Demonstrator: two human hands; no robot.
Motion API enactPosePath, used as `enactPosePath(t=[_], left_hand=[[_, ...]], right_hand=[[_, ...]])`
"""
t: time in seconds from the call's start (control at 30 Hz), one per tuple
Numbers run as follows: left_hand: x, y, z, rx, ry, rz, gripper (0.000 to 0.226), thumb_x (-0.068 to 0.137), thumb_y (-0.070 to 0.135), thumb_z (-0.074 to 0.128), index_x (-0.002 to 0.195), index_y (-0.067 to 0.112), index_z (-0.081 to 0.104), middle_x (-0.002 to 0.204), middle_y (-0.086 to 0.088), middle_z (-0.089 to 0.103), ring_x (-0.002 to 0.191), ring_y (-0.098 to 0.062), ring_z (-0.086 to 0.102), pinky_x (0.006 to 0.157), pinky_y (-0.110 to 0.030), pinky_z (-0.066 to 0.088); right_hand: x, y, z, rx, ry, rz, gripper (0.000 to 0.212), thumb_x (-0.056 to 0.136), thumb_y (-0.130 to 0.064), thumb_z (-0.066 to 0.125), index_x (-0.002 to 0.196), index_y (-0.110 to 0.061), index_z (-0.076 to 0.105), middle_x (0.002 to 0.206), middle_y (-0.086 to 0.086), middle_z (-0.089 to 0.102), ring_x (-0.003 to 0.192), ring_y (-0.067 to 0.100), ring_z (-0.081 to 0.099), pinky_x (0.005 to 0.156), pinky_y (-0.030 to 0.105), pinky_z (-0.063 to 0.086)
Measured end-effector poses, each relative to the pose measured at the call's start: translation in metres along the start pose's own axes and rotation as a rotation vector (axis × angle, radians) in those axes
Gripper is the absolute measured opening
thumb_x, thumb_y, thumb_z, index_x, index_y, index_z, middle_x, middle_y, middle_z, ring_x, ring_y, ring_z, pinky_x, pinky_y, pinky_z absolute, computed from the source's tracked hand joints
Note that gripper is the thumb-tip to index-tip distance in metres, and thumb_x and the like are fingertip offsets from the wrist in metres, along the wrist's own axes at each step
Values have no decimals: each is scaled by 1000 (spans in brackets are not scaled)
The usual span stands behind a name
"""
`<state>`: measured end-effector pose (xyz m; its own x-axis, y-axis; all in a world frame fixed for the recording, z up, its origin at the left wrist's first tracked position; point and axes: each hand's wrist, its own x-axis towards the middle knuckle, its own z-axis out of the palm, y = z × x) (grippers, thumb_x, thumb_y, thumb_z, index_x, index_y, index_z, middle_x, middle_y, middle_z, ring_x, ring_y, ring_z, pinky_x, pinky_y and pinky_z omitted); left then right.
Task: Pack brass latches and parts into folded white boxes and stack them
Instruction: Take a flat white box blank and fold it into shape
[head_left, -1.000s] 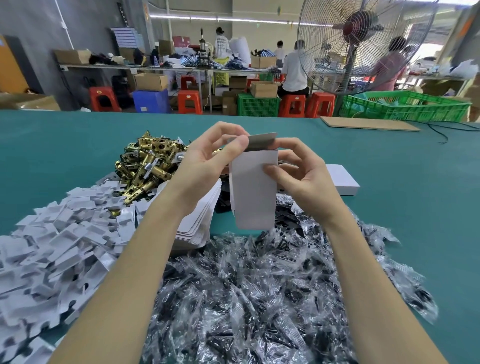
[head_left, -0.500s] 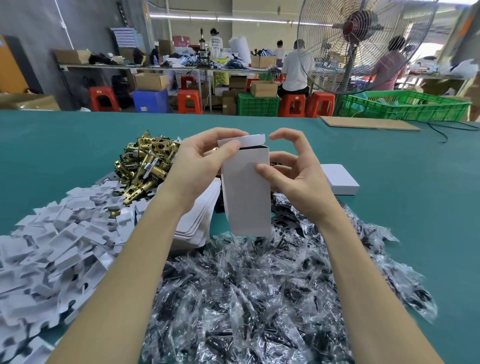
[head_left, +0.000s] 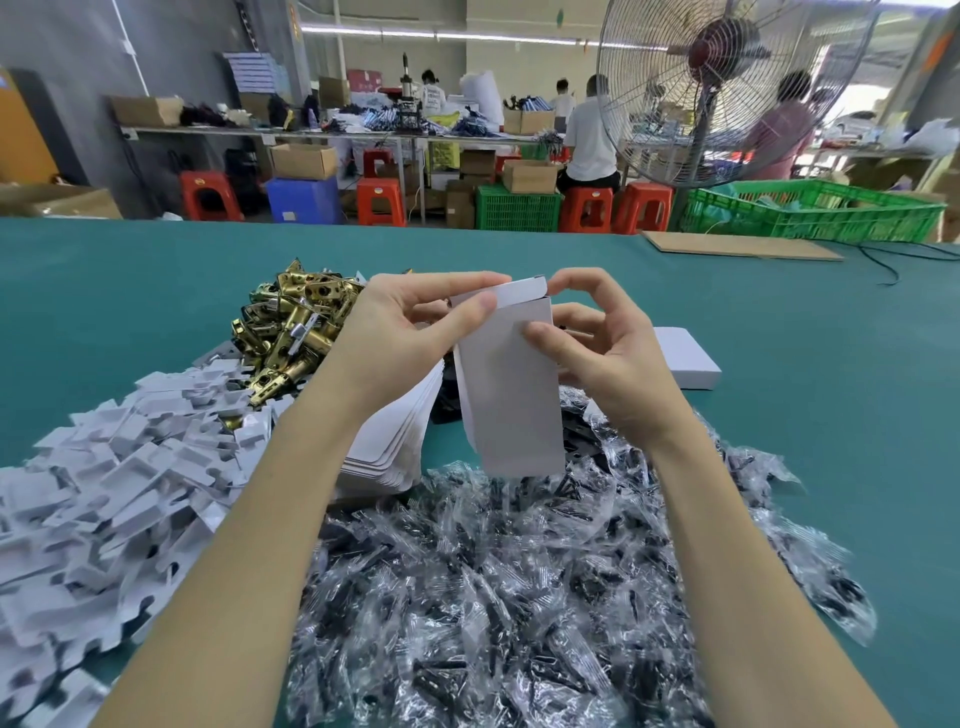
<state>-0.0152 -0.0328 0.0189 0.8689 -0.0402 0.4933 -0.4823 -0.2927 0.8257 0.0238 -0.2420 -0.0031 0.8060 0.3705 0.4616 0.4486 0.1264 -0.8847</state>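
— Holding the white box (head_left: 511, 384) up above the teal table (head_left: 779, 364), is the person gripping it with both hands?

— Yes. The left hand (head_left: 410, 332) has its fingers curled round the box's upper left edge, thumb pressed flat on the front face near the top. The right hand (head_left: 597, 343) pinches the upper right side, thumb on the front panel, with its index finger curled over to the top flap (head_left: 522, 292).

— Which way does the box run?

— Its long axis stands nearly upright, top toward twelve o'clock, bottom toward six. The top flap is folded partly back, away from the person. The lower end hangs free over the heap of clear plastic bags (head_left: 519, 597), which hold dark parts.

— Where are the other things?

— At ten o'clock from the box lies the pile of brass latches (head_left: 291, 327). At eight o'clock spreads a heap of white card inserts (head_left: 119, 478), and just left of the box, under the left wrist, a stack of flat unfolded boxes (head_left: 395, 447). At three o'clock, behind the right hand, a closed white box (head_left: 685, 358) lies flat on the table.
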Motion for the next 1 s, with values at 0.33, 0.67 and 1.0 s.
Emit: enactPosePath(t=[0.33,0.67,1.0], left_hand=[[4,7,9,-161,96,-135,15,95,15,70,95,25,81,90,2,80,80,-11,75,63,-23,58],[5,9,10,-160,97,-105,15,96,14,69,98,23,80,88,3,80,76,-9,74,65,-23,60],[3,4,5,-10,40,8,12,92,24,74,101,29,80,92,-12,77,83,-26,70,81,-45,60]], right_hand=[[0,3,7,69,14,-51,16,97,-25,69,110,-32,61,94,-2,75,82,12,69,63,23,53],[4,3,14,55,159,-74,14,97,-32,65,111,-29,64,78,-1,64,73,15,60,65,27,51],[4,-5,17,-65,99,-96,19,107,-25,51,121,-24,64,74,-17,62,69,1,59,62,16,48]])
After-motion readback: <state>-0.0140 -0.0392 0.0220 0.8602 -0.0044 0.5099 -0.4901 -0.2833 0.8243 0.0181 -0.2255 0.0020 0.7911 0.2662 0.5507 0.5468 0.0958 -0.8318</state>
